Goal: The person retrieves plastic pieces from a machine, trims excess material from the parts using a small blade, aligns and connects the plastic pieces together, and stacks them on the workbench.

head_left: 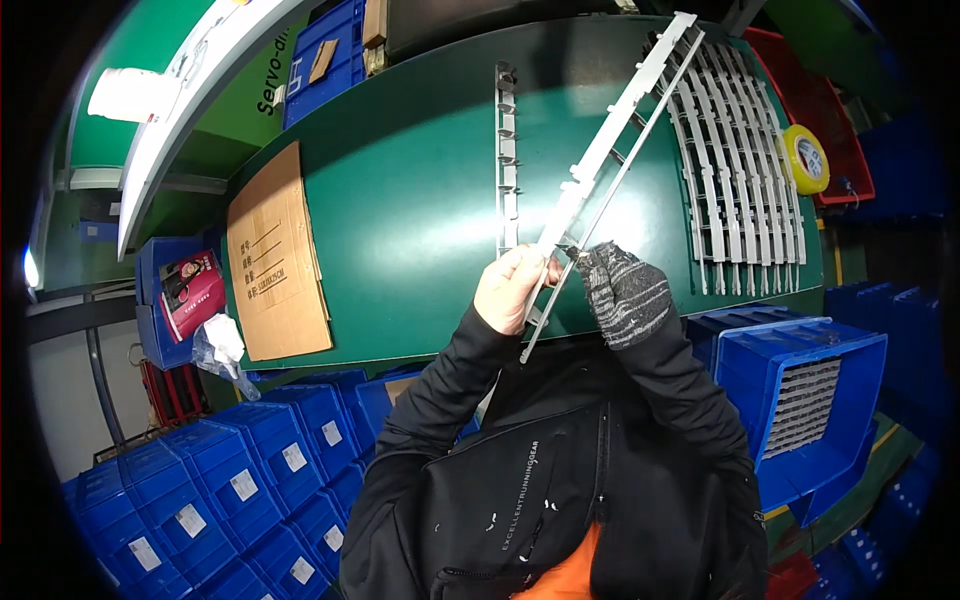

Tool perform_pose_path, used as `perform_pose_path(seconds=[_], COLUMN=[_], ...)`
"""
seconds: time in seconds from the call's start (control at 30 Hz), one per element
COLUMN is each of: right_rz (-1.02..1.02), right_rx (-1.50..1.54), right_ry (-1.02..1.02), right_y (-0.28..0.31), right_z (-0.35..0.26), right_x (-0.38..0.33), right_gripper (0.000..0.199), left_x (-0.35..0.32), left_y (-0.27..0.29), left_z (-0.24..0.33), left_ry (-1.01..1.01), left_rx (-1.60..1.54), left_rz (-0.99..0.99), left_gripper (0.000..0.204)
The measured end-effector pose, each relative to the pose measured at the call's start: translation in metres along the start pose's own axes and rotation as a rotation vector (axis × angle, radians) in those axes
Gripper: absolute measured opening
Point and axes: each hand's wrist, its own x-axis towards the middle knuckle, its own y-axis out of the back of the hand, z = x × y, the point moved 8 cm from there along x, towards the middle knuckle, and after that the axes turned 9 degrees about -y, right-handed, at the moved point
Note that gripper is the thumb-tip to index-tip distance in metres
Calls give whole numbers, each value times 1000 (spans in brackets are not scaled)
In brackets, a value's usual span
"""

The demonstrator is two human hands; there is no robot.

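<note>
A long silver metal strip (612,130) with small tabs and a thinner parallel rail slants over the table from near my body to the far right. My left hand (513,290), bare, is closed around its near end. My right hand (628,295), in a grey knit glove, is closed at the thinner rail close by; its fingertips are partly hidden. Just beyond my left hand lies another narrow metal strip (508,160) with raised clips, pointing away from me. To the right, several similar strips (740,165) lie side by side, and the held strip's far end overlaps them.
The green table (420,200) carries a flat cardboard sheet (275,255) at left. A yellow tape roll (806,160) stands at the right edge beside a red bin (810,90). A blue crate (870,365) containing strips is at lower right. Blue boxes (205,465) are stacked at lower left.
</note>
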Motion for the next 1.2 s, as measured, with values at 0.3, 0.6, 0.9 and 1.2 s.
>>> perform_pose_path(seconds=[0.3,0.6,0.9,1.2], right_rz=[-738,15,18,-186], right_rx=[1217,332,121,1102], right_ry=[-516,-430,-457,-712], right_y=[-39,-73,-76,-75], right_z=[14,112,147,125], right_x=[-18,-5,-14,-8], right_gripper=[24,57,40,24], left_x=[-5,-16,0,2], left_y=[-7,-21,96,62], left_z=[34,-29,-26,-31], left_ry=[-479,-268,-133,240], left_rx=[1010,1279,1440,172], left_rz=[30,-163,179,136], left_gripper=[9,33,48,27])
